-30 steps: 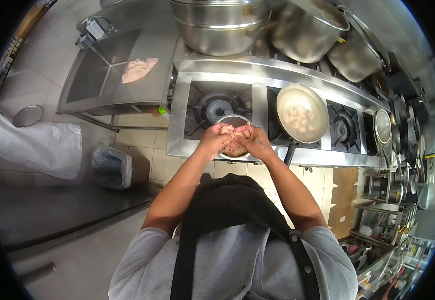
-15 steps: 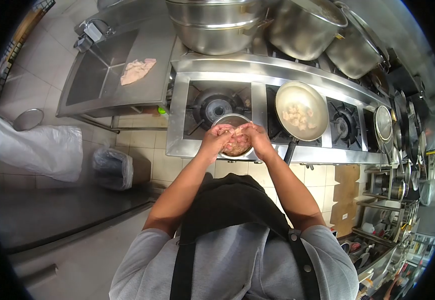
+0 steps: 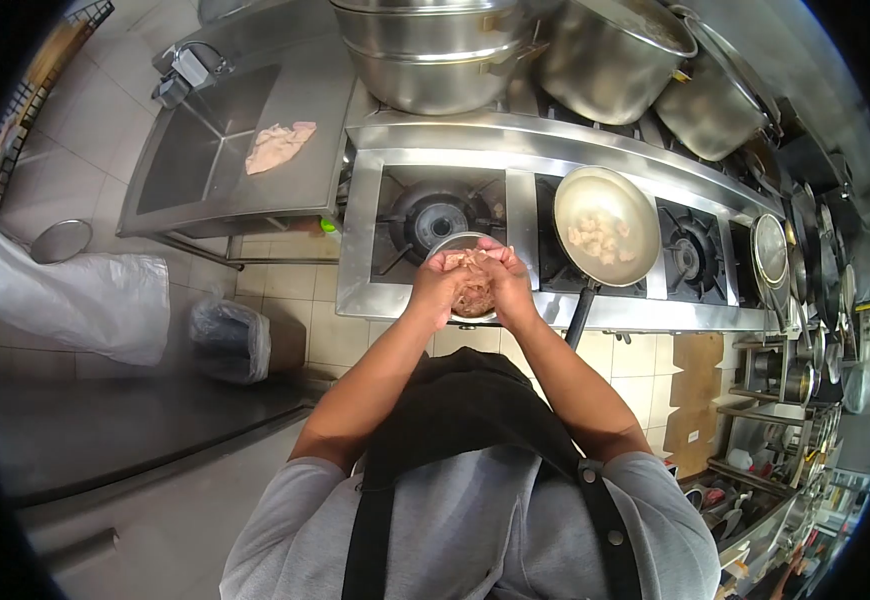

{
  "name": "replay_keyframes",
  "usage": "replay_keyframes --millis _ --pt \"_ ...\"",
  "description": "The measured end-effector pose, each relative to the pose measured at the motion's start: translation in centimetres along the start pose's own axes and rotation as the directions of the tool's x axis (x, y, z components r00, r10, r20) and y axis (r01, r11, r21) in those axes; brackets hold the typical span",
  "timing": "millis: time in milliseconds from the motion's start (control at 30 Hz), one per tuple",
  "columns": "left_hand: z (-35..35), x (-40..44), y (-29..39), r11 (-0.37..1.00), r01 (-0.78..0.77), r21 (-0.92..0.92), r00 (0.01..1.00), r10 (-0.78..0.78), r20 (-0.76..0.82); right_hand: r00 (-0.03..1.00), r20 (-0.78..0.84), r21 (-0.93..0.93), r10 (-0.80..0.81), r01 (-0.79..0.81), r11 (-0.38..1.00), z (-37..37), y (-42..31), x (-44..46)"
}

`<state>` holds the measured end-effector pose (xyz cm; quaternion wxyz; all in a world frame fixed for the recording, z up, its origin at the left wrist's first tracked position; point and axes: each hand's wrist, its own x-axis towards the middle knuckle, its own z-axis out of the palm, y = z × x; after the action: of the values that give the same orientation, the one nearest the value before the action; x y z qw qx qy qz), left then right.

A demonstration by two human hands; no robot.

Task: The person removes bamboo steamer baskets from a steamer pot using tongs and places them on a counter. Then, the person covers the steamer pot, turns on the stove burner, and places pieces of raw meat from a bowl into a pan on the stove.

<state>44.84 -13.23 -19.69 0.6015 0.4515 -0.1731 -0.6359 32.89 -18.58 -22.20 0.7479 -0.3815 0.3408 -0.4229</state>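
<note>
A metal bowl (image 3: 460, 241) at the front edge of the stove has raw meat (image 3: 473, 296) in it. Over the bowl, my left hand (image 3: 439, 284) and my right hand (image 3: 508, 281) are close together, fingers closed on pieces of the raw meat. To their right a light-coloured frying pan (image 3: 633, 210) lies on the stove with several pale meat pieces (image 3: 598, 236) in it, its black handle pointing toward me.
Large steel pots (image 3: 435, 70) line the back. Left of the stove is a steel sink counter (image 3: 305, 95) with a pink cloth (image 3: 279, 147). A lined bin (image 3: 230, 338) stands lower left. Pans and strainers (image 3: 770, 250) hang at the right.
My hands have drawn closer together over the bowl, my right hand shifting slightly left. The meat between them is bunched differently. The frying pan stays in place.
</note>
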Motion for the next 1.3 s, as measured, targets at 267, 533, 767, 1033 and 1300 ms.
replay_keyframes --millis 267,533,767,1033,1300 --pt "-1.6 0.7 0.9 0.993 0.023 -0.112 1.000 -0.022 0.004 0.994 0.105 -0.201 0.029 -0.007 0.980 -1.7 -1.9 -0.6" --pt "-1.3 0.7 0.9 0.997 -0.018 0.071 0.999 0.016 0.031 0.964 0.209 -0.584 0.164 -0.011 0.812 -1.3 -3.5 -1.5" --pt "-0.2 -0.6 -0.4 0.969 0.153 -0.192 0.987 -0.141 0.075 0.995 0.097 0.068 -0.018 0.012 0.998 0.6 -1.6 -1.0" --pt "-0.3 -0.8 0.3 0.999 -0.024 0.033 1.000 0.025 -0.015 0.964 0.166 -0.037 0.208 -0.205 0.978 0.8 -2.6 -1.1" --pt "-1.2 -1.0 1.7 1.000 0.017 0.013 0.995 -0.018 0.098 0.935 0.328 -0.457 0.136 0.031 0.889 1.1 -5.4 -1.8"
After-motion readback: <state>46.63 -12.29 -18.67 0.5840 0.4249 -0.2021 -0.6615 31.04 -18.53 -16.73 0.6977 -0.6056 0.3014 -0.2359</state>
